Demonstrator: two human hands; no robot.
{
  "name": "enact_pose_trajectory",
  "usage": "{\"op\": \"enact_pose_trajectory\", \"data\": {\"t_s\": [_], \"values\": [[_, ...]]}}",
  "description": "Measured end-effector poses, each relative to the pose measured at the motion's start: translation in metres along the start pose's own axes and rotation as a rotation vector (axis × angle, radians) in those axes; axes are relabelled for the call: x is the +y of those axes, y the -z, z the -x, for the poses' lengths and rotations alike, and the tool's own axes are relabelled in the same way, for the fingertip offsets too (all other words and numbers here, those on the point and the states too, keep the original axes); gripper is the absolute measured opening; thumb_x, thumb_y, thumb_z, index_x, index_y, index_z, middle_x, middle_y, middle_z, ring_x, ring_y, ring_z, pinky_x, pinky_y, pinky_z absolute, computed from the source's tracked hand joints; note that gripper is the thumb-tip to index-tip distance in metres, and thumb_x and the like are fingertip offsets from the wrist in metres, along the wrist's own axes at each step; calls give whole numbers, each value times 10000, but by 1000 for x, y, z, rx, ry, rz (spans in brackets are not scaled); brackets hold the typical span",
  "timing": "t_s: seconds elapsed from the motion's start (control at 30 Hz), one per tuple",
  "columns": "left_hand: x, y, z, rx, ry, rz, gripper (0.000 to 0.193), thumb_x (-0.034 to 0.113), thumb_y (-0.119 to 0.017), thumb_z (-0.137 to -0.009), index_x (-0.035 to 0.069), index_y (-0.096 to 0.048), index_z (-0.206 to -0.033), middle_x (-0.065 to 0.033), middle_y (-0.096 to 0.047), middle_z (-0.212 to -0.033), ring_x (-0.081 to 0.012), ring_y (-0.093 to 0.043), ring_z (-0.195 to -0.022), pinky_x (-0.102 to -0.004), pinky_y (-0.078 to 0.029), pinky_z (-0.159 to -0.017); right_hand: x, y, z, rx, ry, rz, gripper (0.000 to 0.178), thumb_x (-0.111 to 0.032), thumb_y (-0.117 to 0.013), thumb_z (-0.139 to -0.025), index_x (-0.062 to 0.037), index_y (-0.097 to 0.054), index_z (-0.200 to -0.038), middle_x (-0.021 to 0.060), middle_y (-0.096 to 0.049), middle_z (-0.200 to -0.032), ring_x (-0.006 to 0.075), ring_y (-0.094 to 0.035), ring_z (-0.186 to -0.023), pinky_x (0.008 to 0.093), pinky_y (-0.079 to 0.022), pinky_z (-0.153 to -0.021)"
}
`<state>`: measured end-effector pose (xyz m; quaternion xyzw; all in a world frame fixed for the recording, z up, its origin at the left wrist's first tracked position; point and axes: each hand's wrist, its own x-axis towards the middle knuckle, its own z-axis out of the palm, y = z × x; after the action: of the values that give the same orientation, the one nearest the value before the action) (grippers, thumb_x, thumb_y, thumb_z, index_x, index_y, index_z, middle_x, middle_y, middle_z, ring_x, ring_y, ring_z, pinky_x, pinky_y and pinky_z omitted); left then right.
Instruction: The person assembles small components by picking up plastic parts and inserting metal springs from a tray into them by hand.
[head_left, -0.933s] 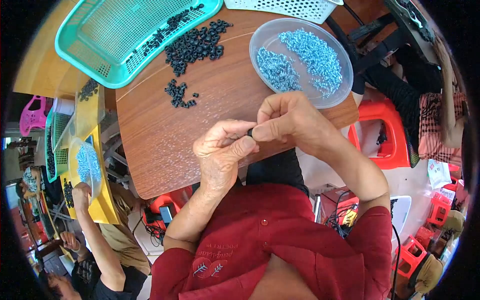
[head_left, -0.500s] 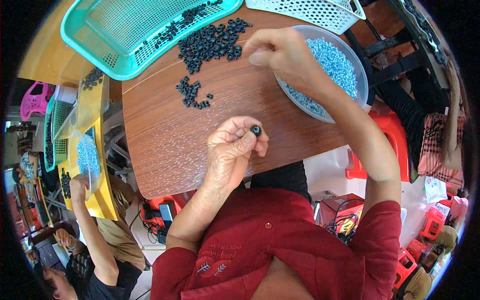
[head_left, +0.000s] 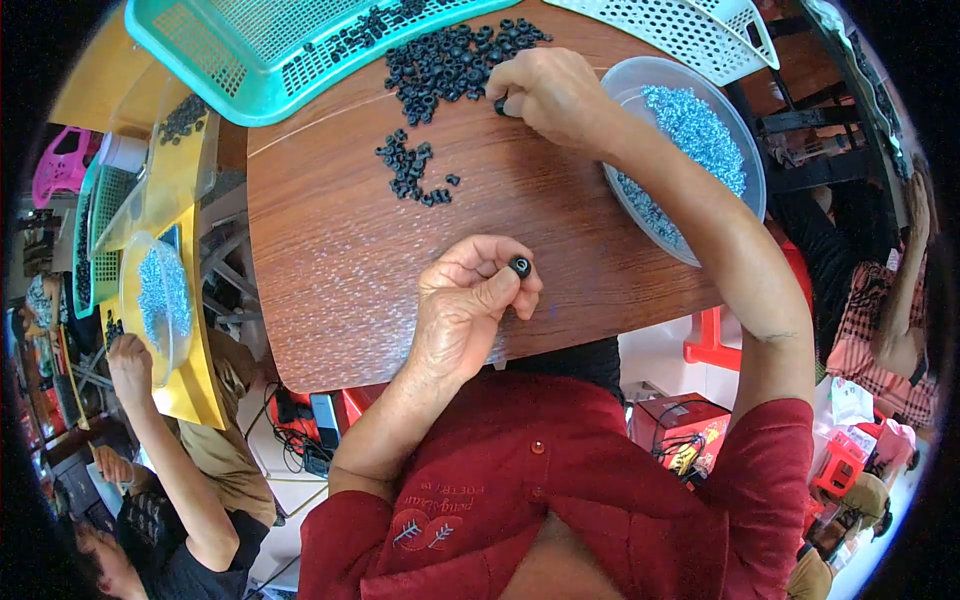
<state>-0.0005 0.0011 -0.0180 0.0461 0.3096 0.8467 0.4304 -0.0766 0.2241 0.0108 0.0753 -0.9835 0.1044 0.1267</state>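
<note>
My left hand (head_left: 470, 295) is over the near part of the brown table, pinching a small black round part (head_left: 520, 267) between thumb and fingertips. A pale ring or opening shows in that part's end. My right hand (head_left: 550, 95) is at the right edge of a pile of small black ring-like parts (head_left: 440, 75), its thumb and fingers closed on a black part (head_left: 502, 106). A smaller cluster of the same black parts (head_left: 410, 168) lies nearer on the table. Beneath my right forearm is a clear round bowl (head_left: 757, 190) of shiny light-blue small pieces (head_left: 700, 130).
A teal mesh basket (head_left: 245, 108) with more black parts stands at the far left, a white perforated basket (head_left: 690, 45) at the far right. On the left, a co-worker's hand (head_left: 130, 365) is at a yellow table (head_left: 195, 385). A red stool (head_left: 712, 340) stands right of my table.
The whole view has shifted slightly. My right hand has come closer to the black pile, and a black part now shows at its fingertips. My left hand keeps its pinch.
</note>
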Motion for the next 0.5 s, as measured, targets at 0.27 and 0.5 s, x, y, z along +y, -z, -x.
{"op": "enact_pose_trajectory", "data": {"t_s": [0.27, 0.5], "values": [[3, 0, 1, -4, -15, 3, 244, 82, -677, -806, -56, -577, -980, -141, -636, -832, -174, -588, -682, -275, -484, -621, 3, 0, 2, 48, 58, 89, 165, -71, -646, -699, -87, -686, -859, 128, -630, -774, 321, -606, -782, 429, -483, -680], [2, 1, 2, 7, -14, 13, 247, 83, -676, -805, -55, -575, -984, -141, -638, -837, -183, -595, -687, -281, -481, -618, -3, -4, 0, 76, 111, 103, 145, -87, -657, -695, -97, -683, -837, 121, -616, -766, 316, -598, -810, 430, -480, -682]]}}
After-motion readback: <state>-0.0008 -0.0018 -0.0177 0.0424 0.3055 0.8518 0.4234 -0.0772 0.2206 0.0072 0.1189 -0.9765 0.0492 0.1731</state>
